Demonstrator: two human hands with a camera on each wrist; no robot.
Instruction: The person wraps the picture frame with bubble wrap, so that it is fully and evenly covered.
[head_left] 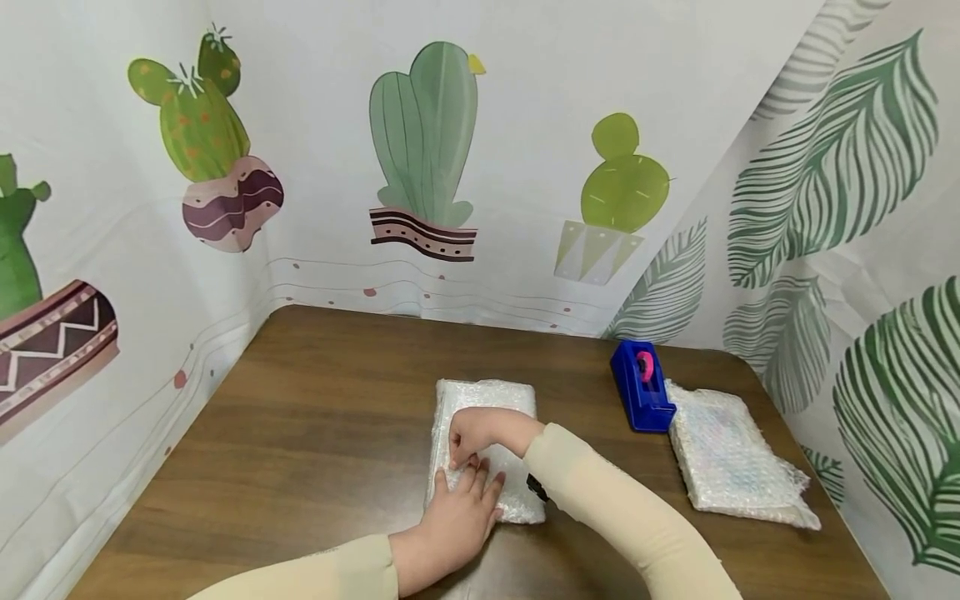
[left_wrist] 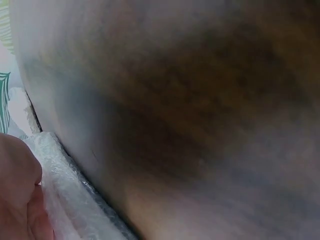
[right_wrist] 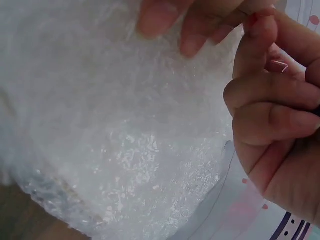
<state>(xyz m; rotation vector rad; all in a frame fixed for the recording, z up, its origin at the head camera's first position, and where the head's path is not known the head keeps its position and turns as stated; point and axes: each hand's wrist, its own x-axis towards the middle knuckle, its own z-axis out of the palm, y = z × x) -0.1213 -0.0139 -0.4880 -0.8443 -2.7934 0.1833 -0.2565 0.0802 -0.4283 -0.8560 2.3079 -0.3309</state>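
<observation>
A flat parcel in bubble wrap (head_left: 517,483) lies on the brown table in the head view. My left hand (head_left: 459,512) rests on its lower left part with fingers spread and pressed flat. Just beyond those fingertips, my right hand (head_left: 480,433) bends down over the wrap, fingers curled and fingertips together. The right wrist view shows the right hand (right_wrist: 280,120) close up, pinching a small clear strip (right_wrist: 281,65) that looks like tape and is mostly hidden by the fingers. Left fingertips (right_wrist: 157,20) touch the wrap beside it.
To the right stands a blue tape dispenser (head_left: 645,392) with a pink core. Against it lies a second bubble-wrapped parcel (head_left: 731,458), its loose wrap end near the table's right edge. A cloth printed with cacti and leaves (head_left: 525,100) hangs behind the table (head_left: 337,400).
</observation>
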